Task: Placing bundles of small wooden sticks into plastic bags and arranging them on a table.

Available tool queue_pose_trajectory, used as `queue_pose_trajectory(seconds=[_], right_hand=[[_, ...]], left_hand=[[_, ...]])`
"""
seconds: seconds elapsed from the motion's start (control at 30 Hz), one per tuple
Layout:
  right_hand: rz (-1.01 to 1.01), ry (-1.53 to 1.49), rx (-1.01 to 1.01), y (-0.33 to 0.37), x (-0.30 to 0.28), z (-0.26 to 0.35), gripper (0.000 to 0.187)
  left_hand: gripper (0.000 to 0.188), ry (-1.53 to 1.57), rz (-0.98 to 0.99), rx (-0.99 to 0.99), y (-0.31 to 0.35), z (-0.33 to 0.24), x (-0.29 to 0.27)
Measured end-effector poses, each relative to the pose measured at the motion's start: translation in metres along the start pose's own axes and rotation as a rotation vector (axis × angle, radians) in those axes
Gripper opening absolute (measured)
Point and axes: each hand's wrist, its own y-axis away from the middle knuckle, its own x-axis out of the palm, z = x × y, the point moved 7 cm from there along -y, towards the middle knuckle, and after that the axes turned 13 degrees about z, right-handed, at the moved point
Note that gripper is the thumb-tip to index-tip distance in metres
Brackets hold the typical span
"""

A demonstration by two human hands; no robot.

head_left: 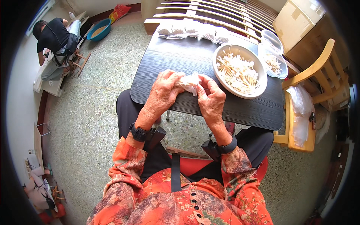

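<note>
Over the near edge of the dark table [157,52], a small clear plastic bag of cotton swabs [190,81] lies sideways between my hands. My left hand [161,92] is closed around its filled end. With thumb and fingers my right hand [210,96] pinches the bag's crumpled end. Just right of my hands stands a pale round bowl [250,95], heaped with loose cotton swabs [238,73] that have light sticks and white tips. Several filled clear bags [193,29] lie in a row along the far edge.
A clear plastic tub [284,71] with some swabs and another clear container [272,40] sit behind the bowl. On the wooden chair [326,56] at right lie flat clear bags [301,101]. Beyond are bed slats [210,15] and a cardboard box [294,18]. Another person [56,41] sits far left.
</note>
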Motion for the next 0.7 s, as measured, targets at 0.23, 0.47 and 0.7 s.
queue_pose_trajectory(seconds=[0.23, 0.47, 0.7], right_hand=[[0.025, 0.078, -0.065, 0.006, 0.004, 0.007, 0.033], [0.13, 0.37, -0.218, 0.011, 0.021, 0.019, 0.038], [-0.022, 0.019, -0.135, 0.008, 0.004, 0.002, 0.034]], left_hand=[[0.047, 0.093, -0.066, -0.009, 0.0, -0.007, 0.006], [0.058, 0.168, -0.162, 0.005, 0.002, -0.002, 0.01], [0.061, 0.235, -0.098, -0.047, 0.004, 0.002, 0.005]])
